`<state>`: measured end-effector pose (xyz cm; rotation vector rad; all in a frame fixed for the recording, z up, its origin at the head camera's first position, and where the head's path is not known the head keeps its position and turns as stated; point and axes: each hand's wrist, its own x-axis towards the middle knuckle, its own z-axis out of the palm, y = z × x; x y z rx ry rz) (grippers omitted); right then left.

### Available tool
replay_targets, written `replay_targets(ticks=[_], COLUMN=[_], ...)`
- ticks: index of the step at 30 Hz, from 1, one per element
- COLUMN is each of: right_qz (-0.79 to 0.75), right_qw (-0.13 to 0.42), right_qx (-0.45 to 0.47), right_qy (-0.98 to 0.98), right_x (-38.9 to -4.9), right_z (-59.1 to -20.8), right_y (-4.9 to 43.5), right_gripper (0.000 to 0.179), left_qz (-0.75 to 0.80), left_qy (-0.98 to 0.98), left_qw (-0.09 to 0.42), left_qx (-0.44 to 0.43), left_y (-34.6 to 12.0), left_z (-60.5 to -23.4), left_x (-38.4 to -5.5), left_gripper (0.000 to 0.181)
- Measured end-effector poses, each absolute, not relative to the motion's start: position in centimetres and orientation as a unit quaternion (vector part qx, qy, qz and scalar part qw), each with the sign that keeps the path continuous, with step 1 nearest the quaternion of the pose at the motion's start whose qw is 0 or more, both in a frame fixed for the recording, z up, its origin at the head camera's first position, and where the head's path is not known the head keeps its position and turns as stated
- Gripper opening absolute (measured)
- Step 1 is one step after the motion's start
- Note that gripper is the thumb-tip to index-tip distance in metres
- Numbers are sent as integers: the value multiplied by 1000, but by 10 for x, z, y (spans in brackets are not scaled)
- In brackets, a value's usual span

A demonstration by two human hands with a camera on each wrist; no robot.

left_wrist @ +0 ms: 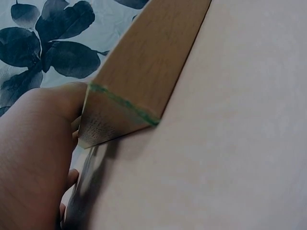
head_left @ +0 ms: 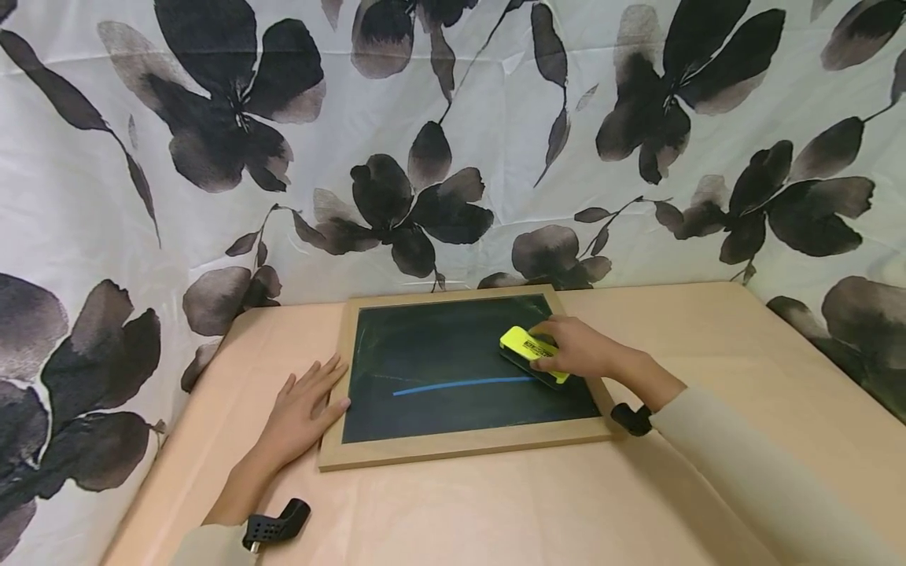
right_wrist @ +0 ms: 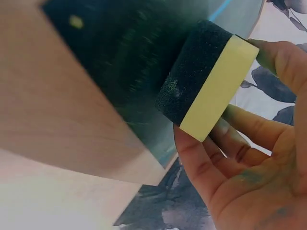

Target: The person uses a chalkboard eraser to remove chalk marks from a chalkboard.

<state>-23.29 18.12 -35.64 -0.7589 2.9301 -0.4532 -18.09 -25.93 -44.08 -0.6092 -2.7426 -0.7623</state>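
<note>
A small wood-framed chalkboard (head_left: 439, 330) lies on the table, with a blue chalk line (head_left: 453, 384) running across its lower half. My right hand (head_left: 576, 346) grips a yellow board eraser (head_left: 527, 343) between thumb and fingers, over the right part of the board. The eraser's dark felt side (right_wrist: 192, 72) faces the board, and the right end of the line meets it. Bluish-green smudges mark the right palm (right_wrist: 252, 177). My left hand (head_left: 304, 413) rests flat at the board's left edge, fingers spread, thumb touching the wooden frame (left_wrist: 148, 57).
Pale cloth-like covering lies over the table (head_left: 453, 511). Behind and to the sides hangs a white curtain (head_left: 510, 94) with dark flowers. A black wrist device (head_left: 278, 523) sits on the left wrist, another black device (head_left: 632, 419) on the right.
</note>
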Motion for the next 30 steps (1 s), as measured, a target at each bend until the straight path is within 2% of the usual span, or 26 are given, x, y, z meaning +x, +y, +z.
replay_targets(ticks=[7,30], right_qz=[-164,-199], right_qw=[26,13], right_qx=[-226,-212], right_qy=[960,957], right_x=[-222,-225], right_z=[-367,-373], right_y=[185,186], right_gripper=[61,58], left_qz=[-262,-261], left_qy=[-936,-938], left_qw=[113,104], left_qx=[-208,-205], left_y=[-260,-257], left_z=[-443,-439], left_x=[-179,-177], left_gripper=[61,62])
